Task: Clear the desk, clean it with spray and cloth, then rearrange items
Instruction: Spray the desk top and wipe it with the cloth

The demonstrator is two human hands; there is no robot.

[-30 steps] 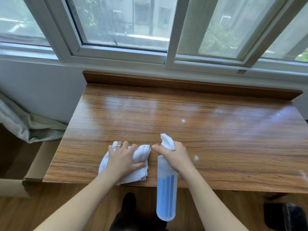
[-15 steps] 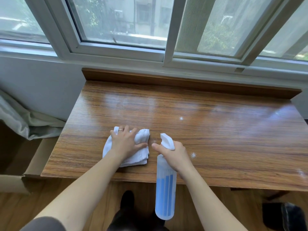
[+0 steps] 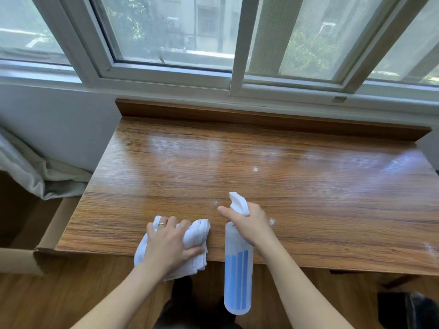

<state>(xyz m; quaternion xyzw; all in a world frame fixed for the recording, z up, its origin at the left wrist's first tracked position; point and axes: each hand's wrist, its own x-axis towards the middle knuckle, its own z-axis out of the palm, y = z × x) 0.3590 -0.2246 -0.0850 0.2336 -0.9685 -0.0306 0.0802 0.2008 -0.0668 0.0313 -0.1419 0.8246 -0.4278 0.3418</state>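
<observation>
Pressing white cloth [image 3: 190,236] under left hand [image 3: 167,245] at desk [image 3: 308,186] edge, right hand [image 3: 249,222] gripping spray bottle [image 3: 237,276]

Left hand [image 3: 169,248] on cloth [image 3: 193,236], desk [image 3: 308,198]

This looks like a room in a home, an upper-floor flat. A wood-grain desk [image 3: 261,181] with a raised back ledge stands against a white wall under a white-framed sliding window [image 3: 166,43], through which trees and an apartment block with an air-conditioning unit show. Wood-look flooring [image 3: 59,300], a bunched pale curtain [image 3: 35,172] and a cardboard box [image 3: 28,257] lie alongside.
</observation>
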